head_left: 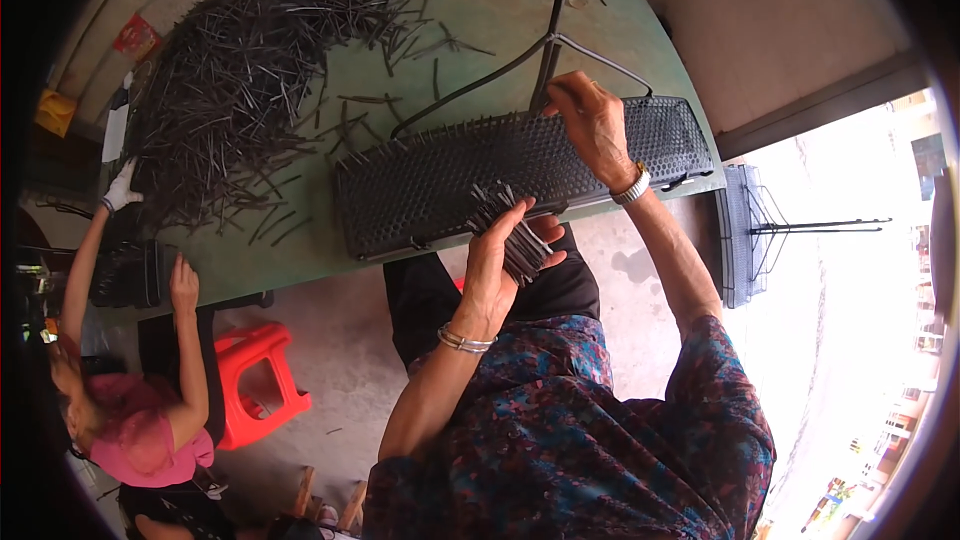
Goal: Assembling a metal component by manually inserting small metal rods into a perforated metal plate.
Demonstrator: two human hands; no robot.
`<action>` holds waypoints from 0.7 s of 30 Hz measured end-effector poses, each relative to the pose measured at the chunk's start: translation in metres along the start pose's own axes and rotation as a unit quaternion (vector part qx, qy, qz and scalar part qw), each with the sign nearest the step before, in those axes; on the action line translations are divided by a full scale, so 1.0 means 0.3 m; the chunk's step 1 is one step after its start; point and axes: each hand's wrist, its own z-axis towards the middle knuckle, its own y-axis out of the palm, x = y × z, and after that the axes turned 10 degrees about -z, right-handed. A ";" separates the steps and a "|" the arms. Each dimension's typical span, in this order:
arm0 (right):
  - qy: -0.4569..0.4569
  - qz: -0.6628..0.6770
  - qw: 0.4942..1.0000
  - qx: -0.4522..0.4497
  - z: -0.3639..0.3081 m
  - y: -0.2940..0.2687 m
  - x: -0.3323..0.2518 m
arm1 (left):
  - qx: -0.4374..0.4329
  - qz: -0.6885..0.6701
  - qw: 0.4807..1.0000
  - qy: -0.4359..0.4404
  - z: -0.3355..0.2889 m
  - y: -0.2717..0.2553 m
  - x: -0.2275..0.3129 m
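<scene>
A long black perforated panel [420, 200] lies across the near edge of the green table, with short strips sticking up in a row along the left part of its far side. My left hand [487, 265] is closed around a bundle of thin black strips [524, 252], held just in front of the panel's near edge. My right hand [594, 128] is over the panel's far side, fingers pinched together; whatever is between the fingertips is hidden. A dark wire frame with a pole [552, 50] rises behind the panel, close to my right fingertips.
A big heap of black strips [240, 70] covers the left of the green table [400, 70], with loose ones scattered around it. At left, another person in a pink hat [140, 440] works near a red stool [262, 380]. A similar framed panel [740, 235] stands at right.
</scene>
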 end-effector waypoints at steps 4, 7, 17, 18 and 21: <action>0.010 0.000 1.000 -0.020 -0.002 -0.004 -0.007 | -0.012 -0.001 1.000 -0.003 0.002 0.004 0.000; -0.002 0.006 0.999 -0.045 0.012 -0.012 -0.001 | -0.014 -0.003 1.000 -0.002 0.007 -0.005 -0.004; -0.008 0.030 0.993 -0.114 0.062 -0.027 0.024 | -0.015 -0.014 1.000 0.000 -0.005 0.000 0.002; -0.021 0.024 0.993 -0.115 0.060 -0.022 0.027 | -0.018 -0.006 1.000 -0.001 -0.004 -0.005 0.002; -0.040 0.027 0.991 -0.126 0.063 -0.020 0.023 | -0.018 0.003 1.000 0.000 0.004 -0.018 0.005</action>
